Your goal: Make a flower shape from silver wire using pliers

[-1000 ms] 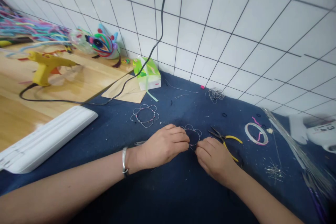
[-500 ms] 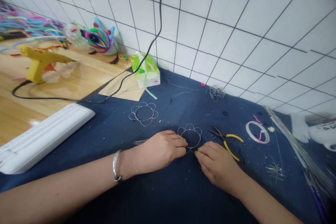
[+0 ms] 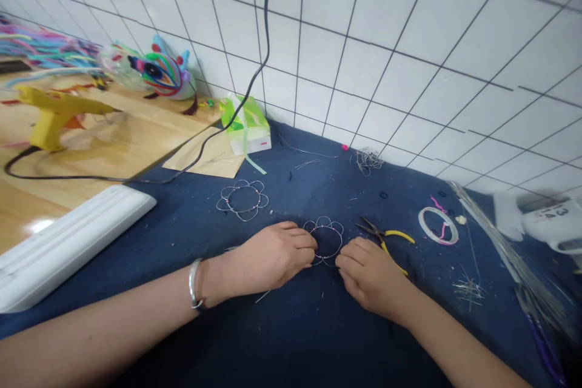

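Note:
A flower-shaped wire frame (image 3: 324,227), a ring with thin loops and small pink beads, lies in front of me on the dark blue cloth. My left hand (image 3: 284,254) has its fingers closed on the frame's left edge, with the fingertips partly hidden. At the lower right of the ring, my right hand (image 3: 368,270) is closed in a pinch; what it holds, if anything, is too small to make out. Yellow-handled pliers (image 3: 383,234) lie just behind my right hand, jaws apart. A second wire flower (image 3: 244,187) rests farther back to the left.
Left are a white long device (image 3: 77,242) and a yellow glue gun (image 3: 54,118) on a wooden board, its black cable (image 3: 204,145) crossing the cloth. A tissue pack (image 3: 248,127) stands by the tiled wall. Right are a tape roll (image 3: 425,230), wire scraps (image 3: 470,291) and a wire bundle (image 3: 493,230).
The whole view has shifted slightly, so things appear a little farther left. Both hands stay around the wire flower with small finger movements. A thin wire end now shows below my left hand.

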The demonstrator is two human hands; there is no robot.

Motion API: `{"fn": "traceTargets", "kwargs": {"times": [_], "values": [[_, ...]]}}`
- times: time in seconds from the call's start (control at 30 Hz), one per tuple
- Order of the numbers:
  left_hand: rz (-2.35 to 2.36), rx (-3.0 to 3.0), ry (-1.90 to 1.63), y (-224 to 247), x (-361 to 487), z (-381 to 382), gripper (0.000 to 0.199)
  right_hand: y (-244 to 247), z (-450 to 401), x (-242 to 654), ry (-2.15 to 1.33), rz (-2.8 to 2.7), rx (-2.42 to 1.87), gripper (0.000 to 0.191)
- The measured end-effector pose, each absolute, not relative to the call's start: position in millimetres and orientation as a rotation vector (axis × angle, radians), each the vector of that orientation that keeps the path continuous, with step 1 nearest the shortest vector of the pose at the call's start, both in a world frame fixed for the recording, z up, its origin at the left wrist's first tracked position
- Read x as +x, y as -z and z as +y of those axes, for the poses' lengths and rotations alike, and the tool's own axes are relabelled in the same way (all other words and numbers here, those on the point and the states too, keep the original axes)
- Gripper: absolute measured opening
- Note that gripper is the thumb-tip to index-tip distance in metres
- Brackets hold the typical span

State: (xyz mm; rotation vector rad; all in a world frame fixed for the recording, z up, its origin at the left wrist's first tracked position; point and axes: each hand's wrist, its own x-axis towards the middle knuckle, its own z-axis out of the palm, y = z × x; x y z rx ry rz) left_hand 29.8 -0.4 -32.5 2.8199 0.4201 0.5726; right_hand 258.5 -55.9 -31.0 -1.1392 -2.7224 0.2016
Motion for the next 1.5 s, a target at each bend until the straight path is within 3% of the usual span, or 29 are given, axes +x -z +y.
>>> {"fn": "traceTargets", "kwargs": {"times": [0.27,0.5,0.8,1.03,1.33,1.5], "values": [[0.451,2.781,-0.539,34.0,28.1,-0.6,0.016,38.3,-59.2,263.2,-0.199,-2.472,-1.19,0.019],[0.557,2.742,-0.466,32.9,27.5,2.7,0.021,36.2,-44.0,262.8,0.007,-2.383,-1.476,0.035],[0.563,2.743,-0.473,36.4,27.3,4.4,0.022,31.9,-45.2,263.3,0.008,-2.448,-1.527,0.014],[0.577,2.739,-0.501,39.1,28.8,3.0,0.023,27.5,-50.9,253.3,-0.074,-2.43,-1.636,0.029],[0.671,2.639,-0.473,37.9,29.4,-1.1,0.023,26.9,-57.1,244.9,-0.126,-2.313,-1.775,0.021],[0.792,2.559,-0.499,39.7,34.5,-4.3,0.012,27.2,-59.9,243.9,-0.132,-2.271,-1.806,0.021]]}}
